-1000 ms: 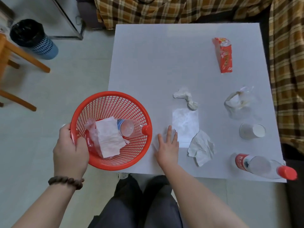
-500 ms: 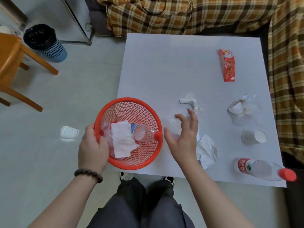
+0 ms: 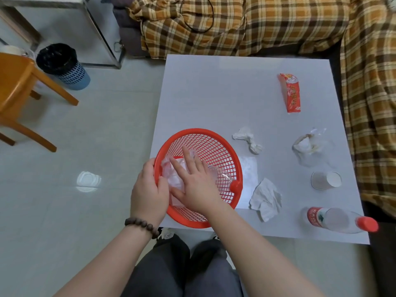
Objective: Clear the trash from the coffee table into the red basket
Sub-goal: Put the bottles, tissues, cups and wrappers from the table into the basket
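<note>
My left hand [image 3: 147, 189] grips the near-left rim of the red mesh basket [image 3: 214, 136], which sits tilted at the white coffee table's [image 3: 225, 93] front-left corner. My right hand [image 3: 192, 183] lies inside the basket with its fingers spread flat on a clear plastic wrapper [image 3: 169, 168]. A clear bottle [image 3: 222, 176] with a red cap lies in the basket beside it. On the table lie a red snack packet [image 3: 291, 93], a twisted tissue [image 3: 248, 141], a flat white paper [image 3: 248, 168], a crumpled tissue [image 3: 266, 199], a clear plastic bag [image 3: 308, 146], a tipped cup [image 3: 325, 180] and a second bottle [image 3: 340, 219].
A plaid-covered sofa [image 3: 257, 24] wraps the table's far and right sides. On the tiled floor to the left stand a blue bin with a black liner [image 3: 64, 67] and a wooden chair [image 3: 17, 86]. My knees are just below the table's front edge.
My right hand lifted a clear wrapper off the table and moved left into the basket, where it now rests flat. The basket, held by my left hand, shifted right over the table corner.
</note>
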Available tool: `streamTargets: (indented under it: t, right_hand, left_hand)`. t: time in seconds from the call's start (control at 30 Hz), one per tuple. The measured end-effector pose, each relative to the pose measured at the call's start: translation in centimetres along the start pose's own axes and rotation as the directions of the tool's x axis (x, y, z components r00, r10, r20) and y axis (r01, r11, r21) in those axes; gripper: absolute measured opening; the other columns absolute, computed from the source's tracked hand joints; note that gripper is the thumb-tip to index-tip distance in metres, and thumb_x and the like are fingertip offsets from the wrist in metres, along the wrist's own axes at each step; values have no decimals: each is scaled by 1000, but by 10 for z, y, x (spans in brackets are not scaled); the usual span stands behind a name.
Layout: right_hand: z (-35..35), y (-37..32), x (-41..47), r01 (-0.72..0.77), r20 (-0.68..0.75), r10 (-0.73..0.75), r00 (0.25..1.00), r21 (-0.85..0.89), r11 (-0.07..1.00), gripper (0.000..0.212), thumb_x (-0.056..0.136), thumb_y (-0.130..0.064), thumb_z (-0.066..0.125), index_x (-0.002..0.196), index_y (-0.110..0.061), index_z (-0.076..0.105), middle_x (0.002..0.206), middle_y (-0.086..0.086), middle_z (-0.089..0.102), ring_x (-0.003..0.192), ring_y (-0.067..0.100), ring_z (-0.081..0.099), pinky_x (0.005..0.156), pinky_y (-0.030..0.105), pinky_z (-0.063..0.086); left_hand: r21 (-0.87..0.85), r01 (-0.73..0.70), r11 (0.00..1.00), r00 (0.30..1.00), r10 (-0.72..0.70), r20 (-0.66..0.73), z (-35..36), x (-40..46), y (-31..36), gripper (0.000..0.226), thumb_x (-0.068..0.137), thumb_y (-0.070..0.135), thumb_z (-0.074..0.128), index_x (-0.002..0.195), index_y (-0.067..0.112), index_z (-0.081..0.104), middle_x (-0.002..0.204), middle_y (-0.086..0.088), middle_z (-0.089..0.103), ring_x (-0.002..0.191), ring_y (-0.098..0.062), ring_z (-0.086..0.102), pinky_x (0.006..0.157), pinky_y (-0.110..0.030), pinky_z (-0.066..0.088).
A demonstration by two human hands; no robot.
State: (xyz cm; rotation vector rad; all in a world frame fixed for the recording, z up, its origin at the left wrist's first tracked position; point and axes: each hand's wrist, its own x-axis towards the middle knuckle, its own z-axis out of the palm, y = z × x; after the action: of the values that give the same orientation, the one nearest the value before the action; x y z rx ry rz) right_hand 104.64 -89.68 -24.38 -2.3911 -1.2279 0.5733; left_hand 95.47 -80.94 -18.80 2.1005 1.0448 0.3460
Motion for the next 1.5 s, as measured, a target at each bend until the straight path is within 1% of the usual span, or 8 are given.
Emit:
streamTargets:
  t: [0.17, 0.3, 0.5, 0.67, 0.9, 1.13, 1.27, 1.5]
  right_hand:
    - [-27, 10, -27, -8, -259, 75, 963, 253, 968, 58, 90, -47, 47, 144, -32, 31, 160, 3, 12, 147, 25, 6, 117, 51, 18]
    - [-31, 70, -70, -148, -545, 320, 775, 336, 930, 42, 88, -25, 60, 129, -20, 52, 147, 11, 37, 138, 29, 31, 112, 44, 29]
    - [24, 181, -120, -672, -144, 688, 712, 148, 726, 52, 90, -22, 53, 141, -23, 40, 157, 12, 17, 141, 34, 16, 115, 43, 21]
    - [70, 213, -123, -631, 75, 634, 769, -65, 773, 56, 91, -10, 44, 142, -28, 32, 158, 7, 13, 143, 35, 8, 109, 39, 29]
    - [56, 219, -111, -659, -132, 692, 710, 221, 719, 16, 88, -8, 53, 101, -5, 63, 118, 12, 58, 106, 30, 43, 71, 31, 36]
    - [-31, 132, -74, -162, -581, 514, 631, 549, 820, 19, 85, -11, 60, 103, -12, 66, 110, 3, 60, 107, 14, 49, 88, 10, 35]
    - [-45, 86, -57, 35, -569, 263, 779, 458, 888, 20, 83, -12, 62, 102, -13, 67, 113, 4, 60, 109, 17, 51, 94, 24, 43]
    - [-25, 79, -35, -175, -133, 241, 961, 381, 908, 40, 92, -24, 54, 130, -14, 50, 150, 7, 34, 137, 25, 28, 110, 36, 28]
  left_hand:
    - [9, 7, 1000, 1000, -7, 2, 5, -1, -2, 31, 86, 41, 36, 113, 32, 49, 101, 1, 63, 88, -23, 59, 74, -42, 52]
    - [43, 28, 999, 1000, -28, -4, 10, -1, -6, 34, 84, 38, 36, 113, 26, 49, 100, -5, 63, 85, -27, 57, 73, -43, 50]
    - [74, -3, 997, 1000, 3, -5, 23, -5, -2, 33, 86, 39, 38, 112, 22, 50, 93, -3, 60, 79, -25, 55, 66, -36, 44]
    - [128, 6, 992, 1000, -7, 7, 33, -5, -2, 22, 90, 23, 44, 111, 23, 50, 92, -2, 61, 77, -22, 57, 59, -33, 43]
    - [170, 1, 985, 1000, -1, 1, 42, -3, 11, 24, 91, 18, 45, 113, 19, 51, 93, -3, 60, 80, -26, 55, 66, -36, 43]
    - [136, -25, 990, 1000, 24, 7, 64, 1, 29, 28, 89, 24, 42, 115, 21, 51, 99, -6, 64, 84, -26, 57, 70, -35, 44]
    - [93, -35, 995, 999, 31, 41, 76, -1, 46, 36, 86, 39, 36, 115, 24, 50, 99, -1, 63, 85, -23, 58, 73, -41, 50]
    - [33, -86, 996, 993, 84, 80, 80, -7, 62, 35, 89, 29, 39, 121, 23, 49, 108, -1, 62, 96, -23, 59, 78, -46, 51]
